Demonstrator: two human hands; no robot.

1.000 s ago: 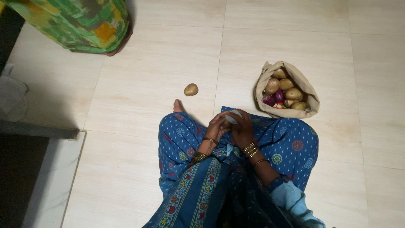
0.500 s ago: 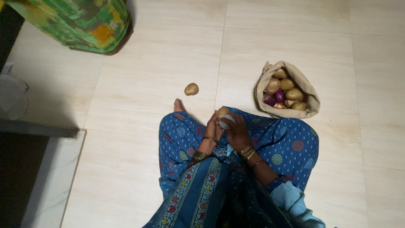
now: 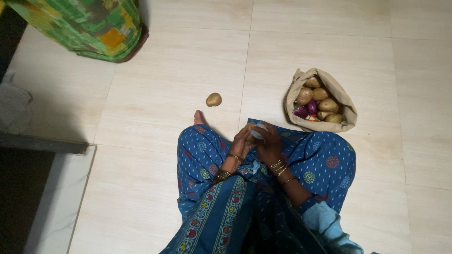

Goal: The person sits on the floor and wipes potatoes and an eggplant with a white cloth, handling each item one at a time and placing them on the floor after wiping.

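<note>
While she sits cross-legged on the floor, both hands meet over her lap: the left hand curls around a potato, the right hand grips a pale cloth against it; a sack of potatoes sits far right.

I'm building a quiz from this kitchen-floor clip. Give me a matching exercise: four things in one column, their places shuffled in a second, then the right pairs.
Things:
1. loose potato
2. cloth bag
3. green patterned cloth
4. pale cloth

Places:
A. top left corner
B. between the left hand and right hand
C. alone on the floor tiles, beside a toe
D. right of the knees, holding potatoes and purple onions

Pairs: 1-C, 2-D, 3-A, 4-B
</note>
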